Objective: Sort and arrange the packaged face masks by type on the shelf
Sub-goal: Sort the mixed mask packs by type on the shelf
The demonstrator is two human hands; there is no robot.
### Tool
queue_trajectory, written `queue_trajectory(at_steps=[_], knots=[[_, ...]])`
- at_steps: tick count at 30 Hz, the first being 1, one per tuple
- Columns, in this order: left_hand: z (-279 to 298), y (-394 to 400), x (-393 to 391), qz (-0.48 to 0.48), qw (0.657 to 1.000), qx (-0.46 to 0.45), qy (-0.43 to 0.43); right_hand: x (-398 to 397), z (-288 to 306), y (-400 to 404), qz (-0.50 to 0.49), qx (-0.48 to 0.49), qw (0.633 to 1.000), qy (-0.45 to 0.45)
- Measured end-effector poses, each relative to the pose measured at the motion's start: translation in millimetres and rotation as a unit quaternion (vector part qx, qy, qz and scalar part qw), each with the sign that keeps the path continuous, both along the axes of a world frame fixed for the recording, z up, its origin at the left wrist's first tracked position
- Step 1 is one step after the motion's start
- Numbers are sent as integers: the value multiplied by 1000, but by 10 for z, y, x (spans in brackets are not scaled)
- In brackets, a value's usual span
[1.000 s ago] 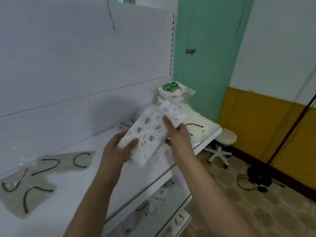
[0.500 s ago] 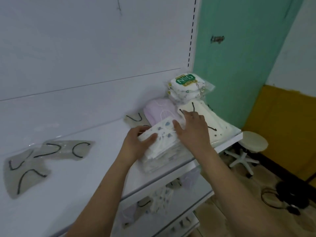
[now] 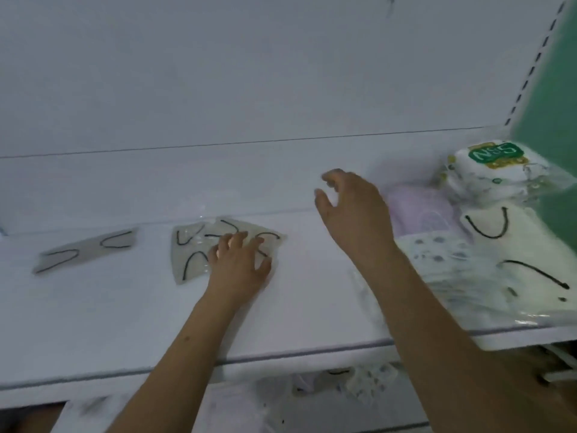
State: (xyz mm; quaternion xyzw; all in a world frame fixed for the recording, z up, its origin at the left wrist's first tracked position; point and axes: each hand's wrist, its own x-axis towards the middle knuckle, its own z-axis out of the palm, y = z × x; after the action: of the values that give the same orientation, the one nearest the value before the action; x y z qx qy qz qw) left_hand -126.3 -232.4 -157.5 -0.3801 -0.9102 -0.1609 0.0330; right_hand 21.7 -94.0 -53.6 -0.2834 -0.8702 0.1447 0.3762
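On the white shelf (image 3: 125,323), my left hand (image 3: 239,270) lies with spread fingers on a grey packaged mask with black ear loops (image 3: 190,251). A second grey mask (image 3: 87,251) lies further left. My right hand (image 3: 352,214) hovers above the shelf, fingers loosely curved, holding nothing. To its right sit the patterned white masks (image 3: 437,254), a lilac pack (image 3: 421,210), cream masks with black loops (image 3: 505,245) and a pack with a green label (image 3: 496,167).
The shelf's white back panel (image 3: 281,73) rises behind. A green door (image 3: 555,104) stands at the far right. A lower shelf (image 3: 343,389) holds more packaged masks, partly hidden by the upper shelf's front edge.
Both hands have let go of the patterned masks, which now lie in the right-hand stack. My left hand moved left onto the grey mask; my right hand lifted away. The view shifted left.
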Motion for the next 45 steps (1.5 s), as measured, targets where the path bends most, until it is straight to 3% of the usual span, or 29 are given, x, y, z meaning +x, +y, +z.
queue_trajectory(at_steps=[2,4,6,8,10,12,16,18,19,22,27,30,33,34,36,37,39,41,43,44,45], knots=[[-8,-368,-206,-1,997,-66,-27,-515,-166,-234,67,-29,994,-80],[24,-725,-354,-52,994,-74,-66,-980,-416,-369,94,-46,979,-175],[63,-1053,-434,-99,990,-11,-100,-1312,-632,-445,77,-55,958,-270],[79,-1331,-547,-81,989,77,-96,-1510,-753,-535,44,-61,938,-338],[64,-1516,-707,16,991,117,-67,-1660,-812,-651,40,-82,936,-341],[61,-1613,-859,104,982,120,-105,-1798,-816,-856,56,-124,937,-321],[46,-1696,-1072,55,943,205,-257,-2071,-861,-1417,67,-154,942,-290],[98,-1817,-1261,47,940,230,-247,-2153,-864,-1672,56,-135,945,-291],[110,-1900,-1422,62,950,231,-200,-2180,-852,-1769,48,-122,946,-297],[155,-2153,-2079,133,982,121,-54,-2246,-814,-1928,15,-121,940,-318],[299,-2276,-2745,162,974,-121,-104,-2271,-755,-1961,-16,-212,923,-322],[403,-2264,-2759,120,978,-100,-140,-2260,-811,-1999,29,-249,925,-286],[528,-2346,-2646,62,971,40,-228,-2193,-867,-2065,90,-333,924,-167],[582,-2369,-2562,43,947,126,-291,-2146,-850,-2084,97,-343,928,-111],[691,-2336,-2291,-21,856,282,-433,-2066,-833,-2081,80,-366,927,-9],[725,-2267,-2105,-45,815,321,-480,-2023,-802,-2076,77,-407,909,44],[726,-2059,-1721,-65,779,356,-512,-1928,-708,-2078,103,-498,850,137],[662,-1779,-1388,-60,776,361,-514,-1789,-579,-2037,113,-541,815,175],[605,-1485,-1136,-56,798,353,-485,-1587,-440,-1951,116,-578,783,199],[605,-1351,-1032,-53,820,347,-452,-1468,-373,-1896,116,-574,784,207],[620,-1225,-923,-56,834,343,-427,-1349,-350,-1801,100,-545,808,202]])
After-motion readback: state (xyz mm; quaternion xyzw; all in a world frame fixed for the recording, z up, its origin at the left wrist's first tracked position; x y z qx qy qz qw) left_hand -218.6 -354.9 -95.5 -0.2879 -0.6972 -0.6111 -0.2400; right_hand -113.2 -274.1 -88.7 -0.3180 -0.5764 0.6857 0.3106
